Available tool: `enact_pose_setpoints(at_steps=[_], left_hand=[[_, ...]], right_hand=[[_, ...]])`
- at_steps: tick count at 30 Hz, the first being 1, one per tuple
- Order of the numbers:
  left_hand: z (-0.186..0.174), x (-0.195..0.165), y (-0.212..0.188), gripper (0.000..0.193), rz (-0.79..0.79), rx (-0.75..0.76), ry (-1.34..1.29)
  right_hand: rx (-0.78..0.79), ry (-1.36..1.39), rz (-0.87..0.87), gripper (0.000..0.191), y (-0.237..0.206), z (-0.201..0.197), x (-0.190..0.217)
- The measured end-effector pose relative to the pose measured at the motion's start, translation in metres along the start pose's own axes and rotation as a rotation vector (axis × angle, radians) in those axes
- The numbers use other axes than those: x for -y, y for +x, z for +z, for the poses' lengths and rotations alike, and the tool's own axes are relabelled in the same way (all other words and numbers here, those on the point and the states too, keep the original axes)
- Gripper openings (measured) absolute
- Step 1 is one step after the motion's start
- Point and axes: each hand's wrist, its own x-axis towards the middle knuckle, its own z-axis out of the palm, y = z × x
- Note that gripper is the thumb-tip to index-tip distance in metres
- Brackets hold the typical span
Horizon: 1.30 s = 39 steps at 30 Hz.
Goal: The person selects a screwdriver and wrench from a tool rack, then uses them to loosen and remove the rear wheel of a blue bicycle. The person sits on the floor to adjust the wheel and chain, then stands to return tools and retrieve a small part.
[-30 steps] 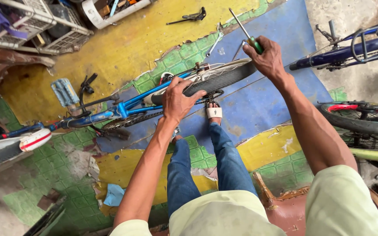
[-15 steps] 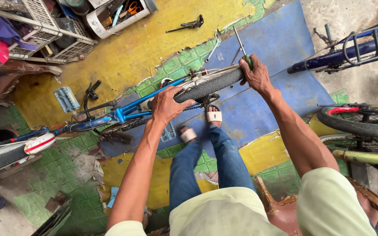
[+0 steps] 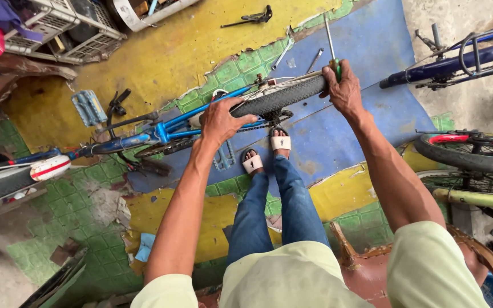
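Hands: left (image 3: 219,117) grips tyre (image 3: 281,97) | right (image 3: 344,88) clenches screwdriver (image 3: 331,43), handle hidden

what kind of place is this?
Likely an informal bicycle repair spot: a blue bicycle lies on the painted floor under both hands, more bikes are parked at right, and loose tools and crates lie around.

A blue bicycle (image 3: 161,128) lies upside down on a blue mat (image 3: 366,120). The left hand (image 3: 221,120) grips its rear tyre (image 3: 283,97). The right hand (image 3: 344,88) presses a green-handled screwdriver (image 3: 332,48) at the tyre's end. 2 sandalled feet (image 3: 266,151) rest just beside the wheel.
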Motion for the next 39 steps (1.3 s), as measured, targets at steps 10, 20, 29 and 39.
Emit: enact_pose_setpoints(at_steps=[10, 20, 29, 39], left_hand=[[-0.009, -0.013, -0.011, 0.072, -0.029, 0.028, 0.004], [-0.006, -0.022, -0.018, 0.066, 0.032, -0.03, 0.007], [0.011, -0.019, -0.017, 0.066, 0.02, -0.127, 0.03], [0.045, -0.013, -0.022, 0.072, -0.097, -0.153, 0.116]], right_hand=[[-0.034, -0.008, 0.0, 0.032, -0.009, 0.011, 0.015], [-0.034, -0.022, 0.01, 0.029, -0.013, 0.013, 0.019], [0.049, -0.037, -0.02, 0.028, -0.008, -0.001, -0.001], [0.02, -0.272, -0.433, 0.025, 0.017, -0.019, -0.066]])
